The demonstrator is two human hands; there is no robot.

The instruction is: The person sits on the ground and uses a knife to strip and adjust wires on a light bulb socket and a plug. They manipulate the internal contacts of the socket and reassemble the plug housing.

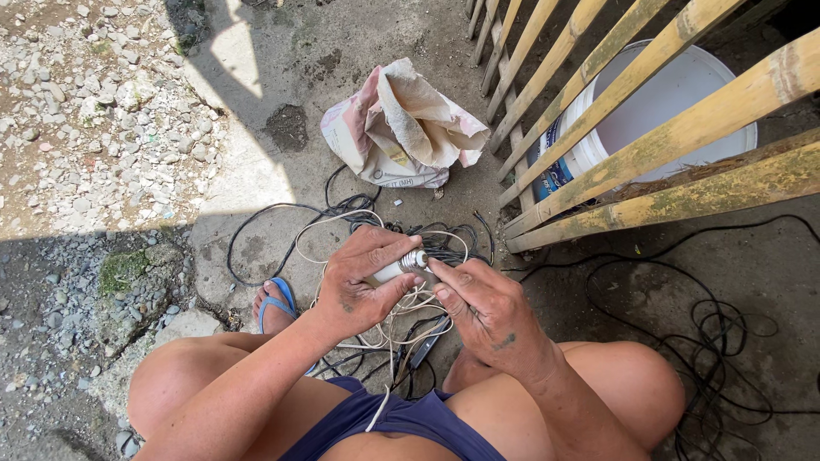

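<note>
Concrete ground, wire tangle (pixel 427 243) below: left hand (pixel 363 286) wraps white bulb (pixel 395 267), right hand (pixel 487 312) fingertips pinch its metal base (pixel 415 259).

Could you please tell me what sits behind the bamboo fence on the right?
A white plastic bucket stands behind the bamboo fence. The slats cover much of it, and its contents cannot be seen.

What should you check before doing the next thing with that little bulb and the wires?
1. Left hand grips the white bulb: ok.
2. Right hand fingertips on the bulb's metal base: ok.
3. Wires untangled: not ok, they lie in a heap.
4. Wire unplugged: cannot tell.
5. Feet protected: blue sandal on one foot, ok; other foot hidden, cannot tell.
6. Crumpled sack clear of the hands: ok.
</note>
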